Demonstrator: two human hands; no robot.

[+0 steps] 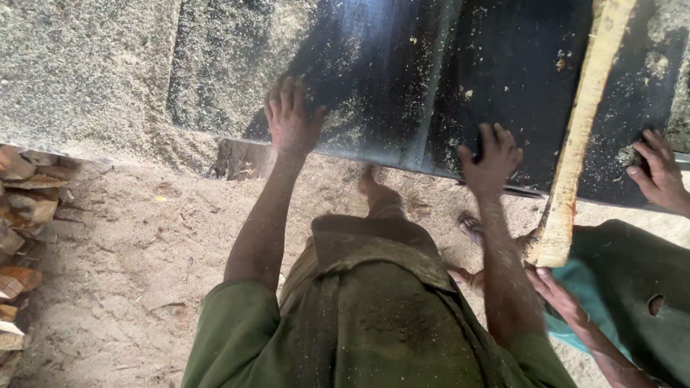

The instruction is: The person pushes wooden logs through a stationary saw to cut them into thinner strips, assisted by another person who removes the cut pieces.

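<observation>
Both of the person's hands lie flat on a big black sheet [414, 72] that rests on the bench. The left hand [292, 119], at about 11 o'clock, has its fingers spread open on the sheet near its front edge. It grips nothing. The right hand [490, 158], at about 1 o'clock, has its fingers open too, pressing on the same edge.

The sheet fills the top middle, from 11 to 2 o'clock. Sawdust [69, 53] covers it in patches and piles up thick at 10 o'clock.

This looks like the step of holding or sliding the sheet along the bench. A good next push would need both palms to press evenly so the sheet stays straight.

At 2 o'clock a long pale wood strip [578, 135] lies across the sheet. A second person's hand [662, 173] touches the sheet at 3 o'clock, and their other hand [554, 288] is by the strip's near end.

Cut wood pieces [0, 239] are stacked at 8 o'clock on the sandy floor [136, 270].
</observation>
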